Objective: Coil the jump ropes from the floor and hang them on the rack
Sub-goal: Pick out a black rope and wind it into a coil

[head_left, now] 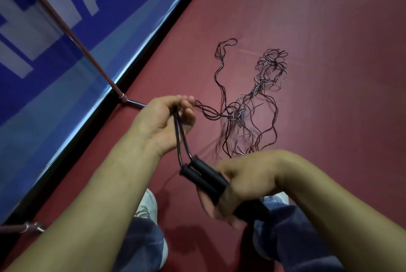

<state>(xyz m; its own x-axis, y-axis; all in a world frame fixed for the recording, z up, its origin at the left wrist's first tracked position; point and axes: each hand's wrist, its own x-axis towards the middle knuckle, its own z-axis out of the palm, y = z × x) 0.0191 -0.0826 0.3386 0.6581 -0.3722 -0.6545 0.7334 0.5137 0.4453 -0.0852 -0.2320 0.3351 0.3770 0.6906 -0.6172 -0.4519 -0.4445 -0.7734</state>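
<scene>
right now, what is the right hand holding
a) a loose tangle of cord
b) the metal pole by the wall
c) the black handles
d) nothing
C: the right hand is curled round the two black handles, while the left hand grips the cord running up from them, and the tangle of ropes lies on the floor.
</scene>
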